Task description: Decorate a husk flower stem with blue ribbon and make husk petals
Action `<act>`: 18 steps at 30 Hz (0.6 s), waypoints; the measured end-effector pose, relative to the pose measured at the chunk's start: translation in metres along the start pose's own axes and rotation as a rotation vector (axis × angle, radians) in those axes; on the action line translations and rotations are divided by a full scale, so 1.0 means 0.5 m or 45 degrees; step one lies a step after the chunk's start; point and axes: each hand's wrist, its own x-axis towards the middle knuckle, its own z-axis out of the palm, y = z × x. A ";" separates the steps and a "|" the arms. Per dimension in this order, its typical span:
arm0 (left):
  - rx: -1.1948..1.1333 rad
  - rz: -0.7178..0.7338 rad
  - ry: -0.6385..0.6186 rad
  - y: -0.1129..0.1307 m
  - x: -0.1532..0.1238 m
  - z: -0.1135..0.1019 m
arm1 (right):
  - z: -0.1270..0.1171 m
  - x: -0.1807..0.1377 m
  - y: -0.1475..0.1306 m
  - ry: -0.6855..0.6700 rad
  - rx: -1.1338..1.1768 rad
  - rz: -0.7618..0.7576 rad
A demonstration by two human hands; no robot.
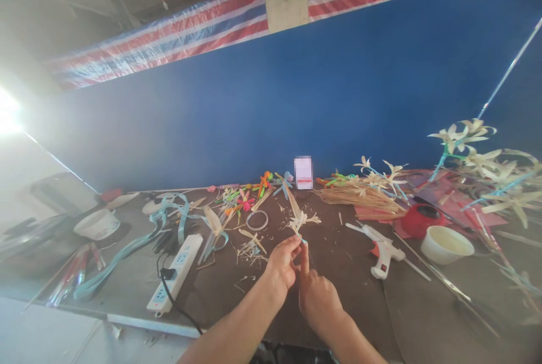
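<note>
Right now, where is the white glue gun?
In the head view, the glue gun lies on the dark tabletop, right of centre, between the person's right hand and the cream-coloured bowl farther right.

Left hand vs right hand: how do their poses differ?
The left hand pinches near the base of the pale flower; the right hand shows no clear pinch. The right hand's index finger points up, its other fingers curled in; the left hand's thumb and fingertips come together. Both are bare and meet just below the petals.
</note>
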 end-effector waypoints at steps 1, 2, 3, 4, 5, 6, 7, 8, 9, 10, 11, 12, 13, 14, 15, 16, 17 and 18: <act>0.004 -0.009 -0.005 0.003 -0.001 -0.002 | 0.002 -0.002 0.001 0.019 -0.006 0.022; 0.011 -0.017 -0.017 0.005 -0.001 -0.004 | 0.004 -0.002 0.002 0.035 -0.001 0.057; 0.016 -0.023 -0.033 0.008 -0.001 -0.006 | 0.005 -0.002 0.004 0.048 0.011 0.096; 0.017 -0.034 -0.049 0.012 -0.001 -0.008 | 0.007 -0.002 0.006 0.062 0.030 0.127; 0.014 -0.052 -0.062 0.016 -0.003 -0.010 | 0.007 -0.001 0.009 0.074 0.049 0.147; 0.005 -0.080 -0.071 0.021 -0.004 -0.011 | 0.008 0.000 0.013 0.083 0.064 0.161; -0.010 -0.113 -0.081 0.027 -0.007 -0.012 | 0.007 0.000 0.018 0.085 0.077 0.166; -0.029 -0.150 -0.097 0.034 -0.010 -0.012 | 0.006 0.000 0.024 0.077 0.084 0.176; -0.044 -0.188 -0.117 0.041 -0.014 -0.012 | 0.005 -0.001 0.031 0.059 0.092 0.189; -0.057 -0.224 -0.137 0.048 -0.017 -0.010 | 0.004 -0.002 0.038 0.043 0.105 0.202; -0.068 -0.251 -0.149 0.056 -0.021 -0.008 | 0.002 -0.004 0.047 0.038 0.126 0.212; -0.075 -0.272 -0.151 0.064 -0.025 -0.006 | 0.002 -0.006 0.056 0.045 0.154 0.216; -0.083 -0.284 -0.146 0.072 -0.029 -0.003 | 0.003 -0.008 0.065 0.066 0.186 0.213; -0.095 -0.290 -0.136 0.080 -0.034 0.000 | 0.005 -0.009 0.076 0.093 0.216 0.206; -0.112 -0.292 -0.129 0.088 -0.040 0.003 | 0.007 -0.009 0.088 0.120 0.240 0.199; -0.129 -0.294 -0.130 0.097 -0.046 0.006 | 0.011 -0.007 0.101 0.138 0.254 0.199; -0.143 -0.297 -0.141 0.106 -0.054 0.008 | 0.014 -0.004 0.116 0.142 0.264 0.201; -0.148 -0.306 -0.170 0.116 -0.063 0.009 | 0.016 0.002 0.131 0.143 0.272 0.214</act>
